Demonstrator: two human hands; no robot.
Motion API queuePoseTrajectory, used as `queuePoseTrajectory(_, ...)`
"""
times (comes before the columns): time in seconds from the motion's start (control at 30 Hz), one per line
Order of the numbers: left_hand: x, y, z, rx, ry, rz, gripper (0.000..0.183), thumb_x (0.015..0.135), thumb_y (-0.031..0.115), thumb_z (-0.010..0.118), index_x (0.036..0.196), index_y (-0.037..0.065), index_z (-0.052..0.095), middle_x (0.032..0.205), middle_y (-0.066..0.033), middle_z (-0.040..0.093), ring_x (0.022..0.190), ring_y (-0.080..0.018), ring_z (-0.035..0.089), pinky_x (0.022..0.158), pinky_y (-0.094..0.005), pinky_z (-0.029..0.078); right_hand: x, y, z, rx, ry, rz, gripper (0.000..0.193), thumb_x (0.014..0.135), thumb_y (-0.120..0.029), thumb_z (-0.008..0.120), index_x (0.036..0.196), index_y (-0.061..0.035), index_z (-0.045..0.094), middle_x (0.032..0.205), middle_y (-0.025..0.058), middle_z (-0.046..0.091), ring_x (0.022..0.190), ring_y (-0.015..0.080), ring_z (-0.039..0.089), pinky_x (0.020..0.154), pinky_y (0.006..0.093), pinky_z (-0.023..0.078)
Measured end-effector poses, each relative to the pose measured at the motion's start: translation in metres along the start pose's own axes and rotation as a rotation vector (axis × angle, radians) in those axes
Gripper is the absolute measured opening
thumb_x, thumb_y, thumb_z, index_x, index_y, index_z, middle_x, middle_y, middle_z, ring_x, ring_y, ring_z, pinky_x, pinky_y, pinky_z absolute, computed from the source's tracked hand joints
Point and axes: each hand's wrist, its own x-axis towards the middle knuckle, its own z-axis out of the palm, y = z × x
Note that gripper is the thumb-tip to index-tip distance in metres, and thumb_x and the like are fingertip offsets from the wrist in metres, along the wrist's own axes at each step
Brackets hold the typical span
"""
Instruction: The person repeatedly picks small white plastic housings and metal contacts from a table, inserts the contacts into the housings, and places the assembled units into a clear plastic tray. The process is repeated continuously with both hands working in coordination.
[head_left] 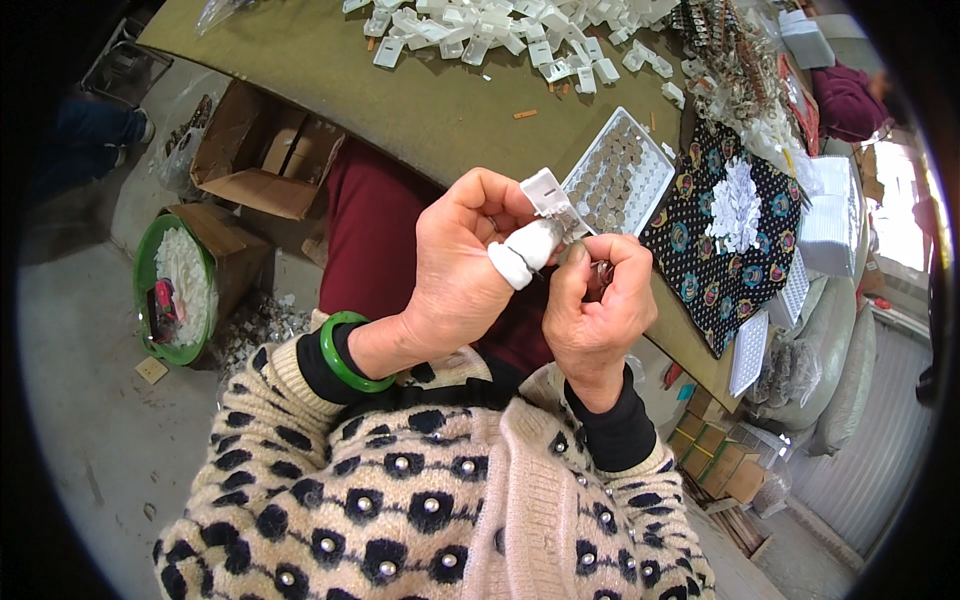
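Observation:
My left hand (455, 245), with white wrapping around a finger, pinches a small white plastic casing (543, 190) in front of my body. Close against it, my right hand (603, 310) is closed, thumb and forefinger meeting at the casing's lower end. Something dark and shiny (601, 278) shows inside the right fist; its kind is hidden by the fingers. Just beyond my hands lies a white tray (652, 200) of round, silvery discs, like button cells. A loose heap of similar white casings (480, 35) covers the far part of the table.
The greenish table (440, 110) holds a patterned cloth (700, 270) with a pile of small white pieces (736, 205) at right. Tangled metal strips (725, 60) lie behind it. At left on the floor stand an opened carton (265, 190) and a green basin (210, 300) with white contents.

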Motion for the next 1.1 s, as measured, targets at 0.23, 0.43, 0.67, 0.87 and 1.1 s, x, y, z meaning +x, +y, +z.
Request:
queuePoseTrajectory(0.23, 0.005, 0.006, -0.005, -0.219, -0.001, -0.257, 0.018, 0.085, -0.004, 0.068, 0.098, -0.001, 0.055, 0.087, -0.0107, 0.066, 0.071, -0.0142, 0.065, 0.064, -0.026, 0.055, 0.0, -0.005, 0.001, 0.284, -0.017, 0.224, 0.007, 0.089, 0.0, 0.062, 0.09, -0.0007, 0.055, 0.068, 0.0003, 0.057, 0.055, 0.0032, 0.046, 0.049, 0.0211, 0.038)
queuePoseTrajectory(0.43, -0.002, 0.0, 0.001, 0.125, -0.027, 0.068, 0.022, 0.083, -0.004, 0.071, 0.099, -0.002, 0.056, 0.089, -0.0068, 0.064, 0.077, -0.0109, 0.064, 0.072, -0.0245, 0.055, -0.003, -0.009, -0.009, 0.075, -0.087, 0.172, 0.01, 0.088, 0.0, 0.062, 0.092, 0.0003, 0.053, 0.069, 0.005, 0.06, 0.054, 0.0087, 0.057, 0.05, 0.0252, 0.048)
queuePoseTrajectory(0.67, 0.0, 0.004, -0.001, -0.046, -0.017, -0.04, 0.021, 0.085, -0.004, 0.07, 0.1, -0.002, 0.056, 0.092, -0.0072, 0.065, 0.079, -0.0108, 0.064, 0.072, -0.0244, 0.055, -0.013, -0.007, 0.0, 0.338, -0.021, 0.24, 0.009, 0.088, 0.0, 0.063, 0.092, -0.0009, 0.055, 0.071, 0.0012, 0.057, 0.051, 0.0059, 0.045, 0.048, 0.0217, 0.04)
queuePoseTrajectory(0.87, 0.004, 0.004, -0.004, -0.134, 0.002, -0.121, 0.02, 0.085, -0.005, 0.069, 0.1, -0.002, 0.056, 0.092, -0.0088, 0.066, 0.078, -0.0132, 0.065, 0.072, -0.0255, 0.056, -0.007, -0.004, -0.008, 0.247, -0.111, 0.207, 0.014, 0.083, 0.006, 0.066, 0.09, -0.002, 0.058, 0.073, 0.0, 0.056, 0.053, 0.0049, 0.045, 0.047, 0.0217, 0.038)
queuePoseTrajectory(1.1, 0.004, 0.0, -0.004, -0.089, 0.004, -0.065, 0.02, 0.085, -0.001, 0.07, 0.1, 0.002, 0.057, 0.092, -0.0095, 0.068, 0.079, -0.0149, 0.067, 0.074, -0.0274, 0.057, -0.005, -0.007, -0.005, 0.04, -0.012, 0.078, 0.016, 0.08, 0.008, 0.066, 0.09, -0.0015, 0.058, 0.074, 0.0043, 0.055, 0.051, 0.0102, 0.049, 0.047, 0.0252, 0.041)
